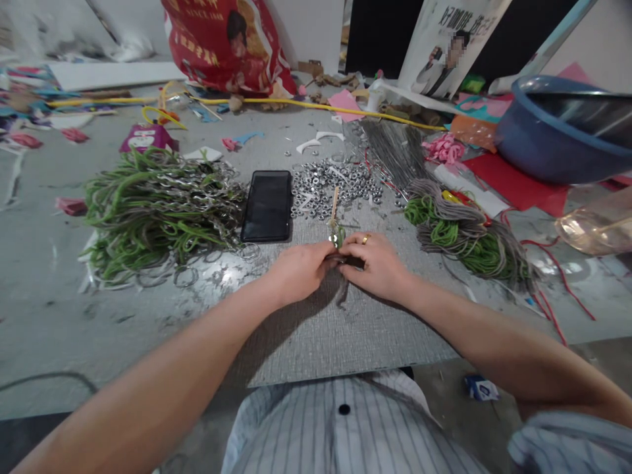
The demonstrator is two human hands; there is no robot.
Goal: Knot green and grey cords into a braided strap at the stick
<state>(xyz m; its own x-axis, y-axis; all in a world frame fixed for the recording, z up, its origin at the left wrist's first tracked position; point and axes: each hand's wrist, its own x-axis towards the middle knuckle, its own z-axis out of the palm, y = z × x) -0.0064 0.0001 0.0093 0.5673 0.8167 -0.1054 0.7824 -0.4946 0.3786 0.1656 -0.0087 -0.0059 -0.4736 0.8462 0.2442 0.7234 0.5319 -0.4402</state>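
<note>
My left hand [307, 268] and my right hand [371, 264] meet over the table's near middle, fingers pinched together. Between them is a grey and green cord [340, 295], its grey end hanging toward me. Shiny metal shows at the top of the fingers, and a thin wooden stick [336, 203] points away just beyond; whether it is held too I cannot tell. A gold ring is on my right hand. Behind the hands lies a spread of small metal nuts [326, 187], with a black phone [267, 206] to their left.
A pile of green and grey cords with metal chains [162, 217] lies left. At right are a bundle of green and grey cords [469, 237], thin metal wires [395, 151], a blue basin [567, 131] and red strings. A red bag [227, 46] stands at the back.
</note>
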